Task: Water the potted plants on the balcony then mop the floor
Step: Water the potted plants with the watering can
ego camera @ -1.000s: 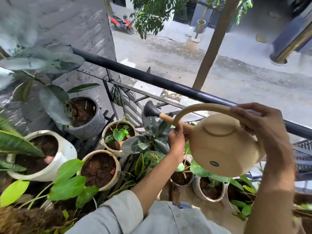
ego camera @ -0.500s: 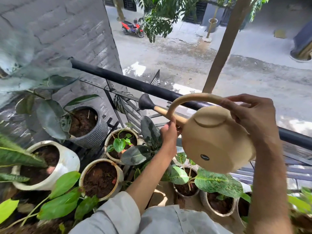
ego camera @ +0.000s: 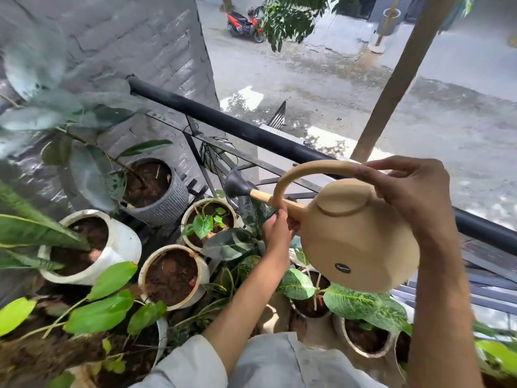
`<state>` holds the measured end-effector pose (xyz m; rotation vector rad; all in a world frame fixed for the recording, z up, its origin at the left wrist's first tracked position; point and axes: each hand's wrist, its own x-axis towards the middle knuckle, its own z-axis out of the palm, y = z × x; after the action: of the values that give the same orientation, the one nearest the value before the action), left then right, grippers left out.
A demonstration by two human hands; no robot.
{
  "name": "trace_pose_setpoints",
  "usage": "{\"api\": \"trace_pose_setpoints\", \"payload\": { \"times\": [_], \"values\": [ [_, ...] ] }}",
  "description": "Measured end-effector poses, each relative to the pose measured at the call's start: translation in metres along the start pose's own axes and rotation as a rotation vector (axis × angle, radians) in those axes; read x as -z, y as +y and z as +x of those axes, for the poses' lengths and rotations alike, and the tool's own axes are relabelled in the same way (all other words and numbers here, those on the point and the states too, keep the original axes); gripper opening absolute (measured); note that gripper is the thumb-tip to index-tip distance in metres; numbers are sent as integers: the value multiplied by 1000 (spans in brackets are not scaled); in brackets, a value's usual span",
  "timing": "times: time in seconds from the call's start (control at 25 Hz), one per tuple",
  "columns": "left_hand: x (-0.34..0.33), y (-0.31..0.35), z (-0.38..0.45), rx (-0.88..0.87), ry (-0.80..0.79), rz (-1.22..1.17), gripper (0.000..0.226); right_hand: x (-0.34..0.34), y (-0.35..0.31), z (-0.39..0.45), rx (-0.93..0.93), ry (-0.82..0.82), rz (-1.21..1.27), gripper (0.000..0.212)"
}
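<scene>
A beige round watering can (ego camera: 355,236) with a dark sprinkler head (ego camera: 236,188) hangs tilted to the left over the pots. My right hand (ego camera: 411,197) grips its arched handle from above. My left hand (ego camera: 279,228) holds the spout from below, near the can's body. The sprinkler head is above a small cream pot (ego camera: 209,222) with heart-shaped leaves. Around it stand a grey ribbed pot (ego camera: 167,208), a white pot (ego camera: 117,247) and a cream pot of bare soil (ego camera: 173,275). No water stream is visible.
A black balcony railing (ego camera: 251,133) runs diagonally behind the pots, a grey brick wall (ego camera: 126,46) at the left. Spotted-leaf plants (ego camera: 361,301) in pots stand below the can. The street with a red scooter (ego camera: 243,23) lies far below.
The can and both hands have shifted left along the pots, so the sprinkler head now hangs over the small cream pot. The view has tilted down and left.
</scene>
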<state>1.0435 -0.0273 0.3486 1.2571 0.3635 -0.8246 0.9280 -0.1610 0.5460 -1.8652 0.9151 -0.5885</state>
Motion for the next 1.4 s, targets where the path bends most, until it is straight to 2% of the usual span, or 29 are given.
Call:
{"api": "trace_pose_setpoints", "payload": {
  "times": [0.16, 0.24, 0.32, 0.44, 0.72, 0.88, 1.16, 1.4],
  "values": [
    [24, -6, -14, 11, 79, -109, 35, -10, 2, -2, 39, -135, -31, 22],
    [32, -8, -19, 17, 146, -99, 30, -15, 1, -3, 50, -170, -14, 27],
    [34, -10, -23, 19, 187, -106, 33, -21, -1, -2, 73, -200, 1, 31],
    [48, -10, -16, -31, 253, -128, 32, -37, -4, -3, 107, -249, 21, 29],
    [54, -16, -15, -50, 277, -151, 28, -37, -3, -5, 135, -274, 3, 30],
    [36, -19, -15, -13, 222, -166, 26, -22, 2, -6, 110, -234, -12, 31],
    [-25, -41, -17, 6, 10, -127, 32, 37, 9, -9, 42, -62, -79, 28],
    [-74, -48, -8, 7, -34, 25, 29, 69, 17, -9, 4, 78, -54, 29]
  ]
}}
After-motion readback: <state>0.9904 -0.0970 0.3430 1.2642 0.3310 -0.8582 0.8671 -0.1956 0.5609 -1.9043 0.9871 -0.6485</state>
